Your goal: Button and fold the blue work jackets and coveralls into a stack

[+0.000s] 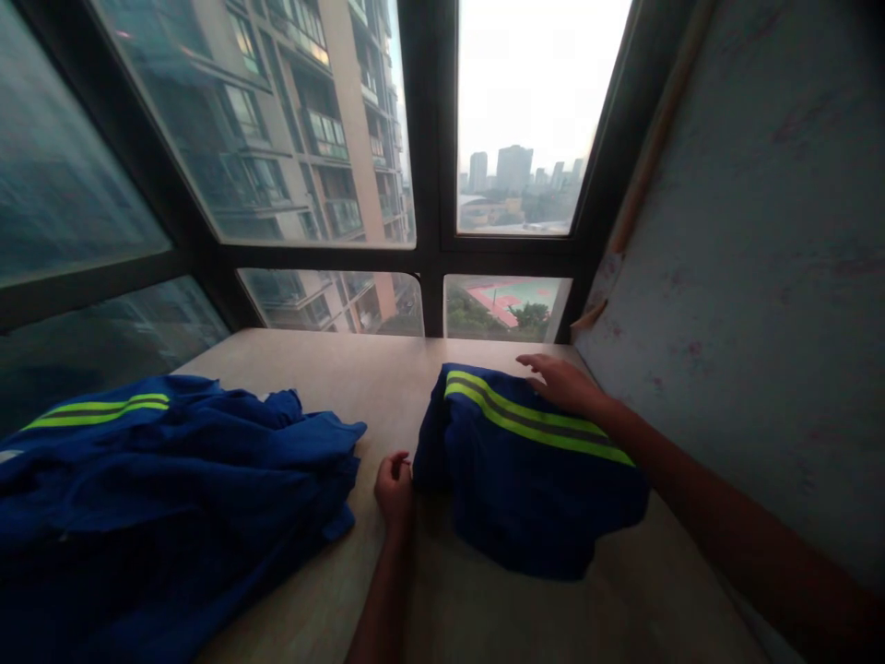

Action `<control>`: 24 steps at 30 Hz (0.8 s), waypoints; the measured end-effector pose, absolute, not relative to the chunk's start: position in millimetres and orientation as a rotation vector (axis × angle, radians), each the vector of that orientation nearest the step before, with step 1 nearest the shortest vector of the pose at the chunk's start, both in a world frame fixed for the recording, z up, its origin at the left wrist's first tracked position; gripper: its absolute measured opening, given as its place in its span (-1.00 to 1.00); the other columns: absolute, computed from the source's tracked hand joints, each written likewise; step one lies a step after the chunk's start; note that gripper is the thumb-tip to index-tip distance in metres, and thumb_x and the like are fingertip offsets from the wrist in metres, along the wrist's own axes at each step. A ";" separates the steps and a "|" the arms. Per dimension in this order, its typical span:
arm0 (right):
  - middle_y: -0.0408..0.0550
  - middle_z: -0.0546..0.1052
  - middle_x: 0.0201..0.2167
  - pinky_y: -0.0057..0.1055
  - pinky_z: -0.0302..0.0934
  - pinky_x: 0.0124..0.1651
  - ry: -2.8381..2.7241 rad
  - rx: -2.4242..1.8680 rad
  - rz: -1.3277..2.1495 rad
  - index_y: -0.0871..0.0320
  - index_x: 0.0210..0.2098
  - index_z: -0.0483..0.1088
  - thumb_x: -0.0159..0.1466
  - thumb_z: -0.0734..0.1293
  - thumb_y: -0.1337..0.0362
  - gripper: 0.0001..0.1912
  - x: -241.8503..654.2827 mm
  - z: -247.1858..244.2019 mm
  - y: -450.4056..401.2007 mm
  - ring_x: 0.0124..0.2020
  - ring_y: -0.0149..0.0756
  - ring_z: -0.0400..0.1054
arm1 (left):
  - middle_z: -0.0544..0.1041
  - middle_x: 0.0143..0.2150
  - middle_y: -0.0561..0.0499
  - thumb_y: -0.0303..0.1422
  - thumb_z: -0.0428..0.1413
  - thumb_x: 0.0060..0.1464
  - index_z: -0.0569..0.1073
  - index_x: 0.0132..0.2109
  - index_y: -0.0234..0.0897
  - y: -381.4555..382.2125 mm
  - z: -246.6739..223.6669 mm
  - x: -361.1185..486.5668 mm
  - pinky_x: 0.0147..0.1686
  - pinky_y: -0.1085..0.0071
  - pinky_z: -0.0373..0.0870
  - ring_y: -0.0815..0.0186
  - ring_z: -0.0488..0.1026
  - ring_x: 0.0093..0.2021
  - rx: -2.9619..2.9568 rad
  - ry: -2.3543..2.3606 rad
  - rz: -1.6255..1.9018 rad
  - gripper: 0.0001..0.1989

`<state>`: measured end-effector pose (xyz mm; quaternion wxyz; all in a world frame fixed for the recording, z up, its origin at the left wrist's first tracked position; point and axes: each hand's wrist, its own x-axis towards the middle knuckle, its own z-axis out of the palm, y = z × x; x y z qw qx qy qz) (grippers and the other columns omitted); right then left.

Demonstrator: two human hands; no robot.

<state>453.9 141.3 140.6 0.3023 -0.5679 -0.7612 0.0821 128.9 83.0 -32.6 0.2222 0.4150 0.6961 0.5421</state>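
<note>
A folded dark blue garment (525, 498) with a yellow-green and grey reflective band lies on the pale wooden surface. It looks like workwear; which piece of clothing it is, I cannot tell. At its left edge is my left hand (394, 489), fingers curled in a loose fist, right beside the cloth, with nothing visible in it. My right hand (559, 382) rests over the garment's far edge, fingers stretched out to the left. To the left a second blue garment (207, 489) with the same kind of band lies in a loose, rumpled heap.
The pale wooden surface (332, 355) runs up to dark-framed windows (432, 212) at the back and left. A papered wall (747, 304) with peeling edges rises close on the right, alongside my right forearm. Tall buildings show outside.
</note>
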 end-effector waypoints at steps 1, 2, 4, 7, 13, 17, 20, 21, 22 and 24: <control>0.03 0.42 0.07 -0.11 0.37 0.00 -2.023 -1.517 0.226 0.17 0.10 0.35 0.37 0.31 0.13 -0.62 452.5 133.5 142.5 -0.01 -0.17 0.40 | 0.58 -0.32 -0.07 -0.29 -0.02 -0.02 0.50 -0.20 -0.28 83.8 -33.4 128.1 -0.28 0.32 0.47 0.17 0.55 -0.27 1.143 1.912 1.508 -0.71; 0.03 0.42 0.07 -0.11 0.36 0.01 -2.034 -1.527 0.240 0.16 0.10 0.35 0.37 0.31 0.13 -0.63 451.5 125.4 142.1 -0.01 -0.17 0.40 | 0.58 -0.33 -0.07 -0.29 -0.01 -0.03 0.50 -0.22 -0.28 84.4 -34.3 127.5 -0.27 0.32 0.46 0.17 0.55 -0.28 1.142 1.902 1.517 -0.72; 0.03 0.42 0.09 -0.11 0.35 0.03 -2.067 -1.546 0.279 0.15 0.09 0.36 0.38 0.29 0.12 -0.64 451.9 107.1 137.9 0.00 -0.17 0.39 | 0.59 -0.31 -0.08 -0.30 -0.01 -0.05 0.51 -0.23 -0.27 85.3 -36.0 127.5 -0.23 0.30 0.46 0.16 0.55 -0.25 1.151 1.888 1.535 -0.72; 0.05 0.40 0.15 -0.07 0.28 0.12 -2.138 -1.588 0.364 0.09 0.12 0.37 0.28 0.38 0.05 -0.53 458.0 76.8 127.6 0.08 -0.07 0.34 | 0.60 -0.26 -0.09 -0.30 0.00 -0.04 0.52 -0.26 -0.26 86.9 -38.5 129.4 -0.14 0.27 0.45 0.15 0.54 -0.18 1.189 1.875 1.557 -0.74; 0.18 0.45 0.11 -0.06 0.17 0.17 -2.385 -1.888 0.380 0.15 0.19 0.34 0.27 0.32 -0.02 -0.41 442.2 37.6 95.8 0.12 0.04 0.33 | 0.59 -0.24 -0.11 -0.26 -0.01 0.03 0.51 -0.28 -0.24 90.3 -40.8 129.9 -0.09 0.24 0.43 0.14 0.52 -0.17 1.213 1.881 1.615 -0.76; 0.20 0.54 -0.12 -0.16 0.28 -0.06 -2.423 -2.019 0.096 0.21 0.02 0.43 0.34 0.24 0.11 -0.63 400.0 34.6 61.5 -0.11 0.02 0.46 | 0.56 -0.19 -0.14 -0.21 -0.16 0.20 0.47 -0.15 -0.27 88.1 -38.1 128.3 -0.06 0.22 0.41 0.14 0.50 -0.14 1.126 1.945 1.731 -0.64; 0.18 0.57 -0.19 -0.24 0.28 -0.18 -2.407 -2.034 0.148 0.20 -0.09 0.46 0.35 0.19 0.27 -0.73 375.5 32.7 34.6 -0.22 -0.03 0.50 | 0.51 -0.05 -0.20 -0.17 -0.20 0.25 0.42 -0.04 -0.30 80.3 -34.7 128.1 0.08 0.17 0.34 0.12 0.45 0.02 1.086 1.986 1.826 -0.59; 0.17 0.57 -0.21 -0.26 0.28 -0.19 -2.384 -2.010 0.213 0.21 -0.12 0.47 0.35 0.16 0.30 -0.73 371.7 31.8 27.5 -0.23 -0.05 0.51 | 0.49 0.00 -0.22 -0.14 -0.17 0.25 0.40 -0.01 -0.32 75.9 -33.9 127.7 0.14 0.14 0.29 0.09 0.41 0.08 1.093 1.997 1.846 -0.58; 0.16 0.58 -0.22 -0.27 0.28 -0.18 -2.346 -1.967 0.305 0.21 -0.14 0.48 0.36 0.15 0.31 -0.72 370.5 31.0 22.1 -0.23 -0.06 0.51 | 0.46 0.06 -0.25 -0.12 -0.14 0.23 0.39 0.03 -0.33 70.5 -33.3 126.9 0.19 0.11 0.25 0.07 0.37 0.14 1.107 2.012 1.858 -0.56; 0.12 0.60 -0.24 -0.27 0.27 -0.13 -2.198 -1.818 0.564 0.18 -0.16 0.50 0.38 0.12 0.26 -0.67 375.0 30.4 16.9 -0.20 -0.09 0.50 | 0.40 0.16 -0.29 -0.09 -0.09 0.22 0.34 0.12 -0.35 56.7 -33.4 123.6 0.25 0.05 0.17 0.03 0.30 0.22 1.144 2.046 1.860 -0.51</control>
